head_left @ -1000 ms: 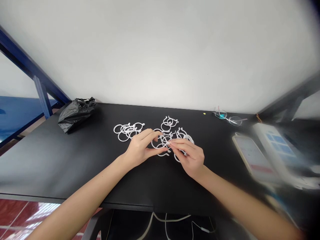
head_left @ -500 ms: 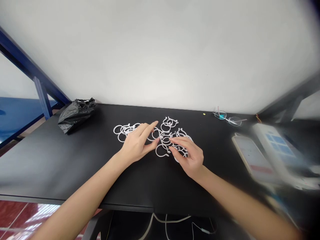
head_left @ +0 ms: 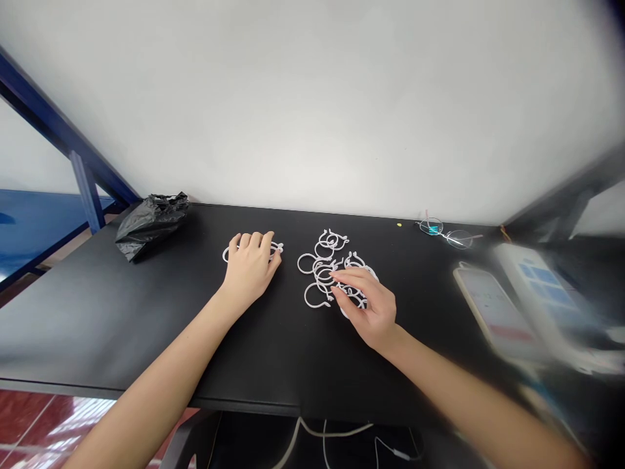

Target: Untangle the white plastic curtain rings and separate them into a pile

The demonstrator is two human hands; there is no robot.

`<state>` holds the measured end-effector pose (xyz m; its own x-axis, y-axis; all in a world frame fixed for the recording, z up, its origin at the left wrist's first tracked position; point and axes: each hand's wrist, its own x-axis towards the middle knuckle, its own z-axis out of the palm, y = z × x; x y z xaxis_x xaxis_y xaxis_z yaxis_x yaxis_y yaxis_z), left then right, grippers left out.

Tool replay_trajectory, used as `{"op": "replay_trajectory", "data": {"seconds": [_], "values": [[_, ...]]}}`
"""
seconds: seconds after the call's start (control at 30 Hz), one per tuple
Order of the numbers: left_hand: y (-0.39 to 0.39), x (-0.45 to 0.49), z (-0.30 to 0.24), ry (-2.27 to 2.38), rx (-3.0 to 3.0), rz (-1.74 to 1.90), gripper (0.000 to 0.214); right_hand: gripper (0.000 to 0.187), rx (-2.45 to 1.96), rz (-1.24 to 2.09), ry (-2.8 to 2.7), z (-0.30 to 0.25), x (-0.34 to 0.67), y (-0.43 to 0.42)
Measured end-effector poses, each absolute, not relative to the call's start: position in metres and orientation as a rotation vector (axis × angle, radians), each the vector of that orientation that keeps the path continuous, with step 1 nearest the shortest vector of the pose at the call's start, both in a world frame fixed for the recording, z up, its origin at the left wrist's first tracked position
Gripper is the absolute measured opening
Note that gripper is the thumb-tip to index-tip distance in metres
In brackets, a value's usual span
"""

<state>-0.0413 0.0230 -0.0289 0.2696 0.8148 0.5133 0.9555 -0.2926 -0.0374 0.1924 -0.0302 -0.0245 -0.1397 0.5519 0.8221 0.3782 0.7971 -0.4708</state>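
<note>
White open-ended curtain rings lie on the black table in two groups. My left hand [head_left: 250, 264] rests palm down over the smaller group of curtain rings [head_left: 277, 247], fingers spread and bent across them. Most of those rings are hidden beneath it. Several more curtain rings [head_left: 325, 272] form a loose, overlapping pile in the middle. At that pile's right side is my right hand [head_left: 367, 303], its thumb and index finger parted next to the rings and covering some of them. One ring [head_left: 306, 263] sticks out at the pile's left edge.
A crumpled black plastic bag [head_left: 151, 225] lies at the back left of the table [head_left: 273, 365]. Eyeglasses [head_left: 445, 233] are at the back right, with a phone [head_left: 493, 309] and a blurred white device [head_left: 547, 293] nearer. White cables [head_left: 336, 433] hang below the front edge.
My left hand has moved left from the middle pile onto the smaller group, and one ring beside the pile's left edge is gone from there. My right hand has hardly moved.
</note>
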Motion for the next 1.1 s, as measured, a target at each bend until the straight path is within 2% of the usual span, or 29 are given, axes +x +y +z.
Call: {"op": "replay_trajectory", "data": {"seconds": [0.33,0.47,0.6,0.87,1.1], "values": [[0.023,-0.041,-0.028,-1.599,-2.241,-0.592,0.029,0.026,-0.735,0.164,-1.759,-0.025,0.192,-0.030],[0.017,-0.030,-0.022,-1.489,-2.498,-0.706,0.028,0.027,-0.733,0.165,-1.765,-0.025,0.192,-0.031],[0.010,-0.019,-0.023,-1.350,-2.782,-0.650,0.024,0.030,-0.725,0.174,-1.775,-0.026,0.192,-0.030],[0.010,-0.016,-0.032,-1.408,-2.862,-0.619,0.013,0.026,-0.733,0.171,-1.775,-0.026,0.192,-0.031],[0.007,-0.013,-0.027,-1.335,-3.021,-0.865,0.011,0.028,-0.725,0.177,-1.772,-0.027,0.193,-0.030]]}}
